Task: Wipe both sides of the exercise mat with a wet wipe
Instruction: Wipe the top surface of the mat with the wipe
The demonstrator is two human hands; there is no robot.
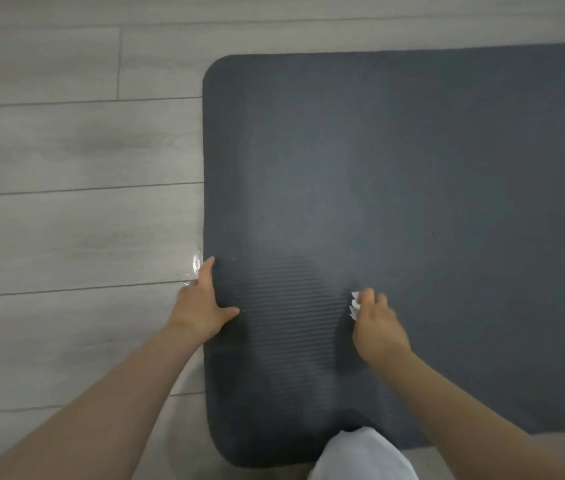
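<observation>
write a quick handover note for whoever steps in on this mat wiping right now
Left hand: open, pressing the short edge of the exercise mat.
Right hand: gripping the wet wipe against the mat's ribbed top near that end.
Mat lies flat on the grey floor; a knee rests at its near edge.
Done: unclear how much is wiped.
Left: rest of this side, then flip and wipe the other.

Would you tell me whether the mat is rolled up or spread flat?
Spread flat: the exercise mat lies open on the wood floor, no roll visible.
</observation>
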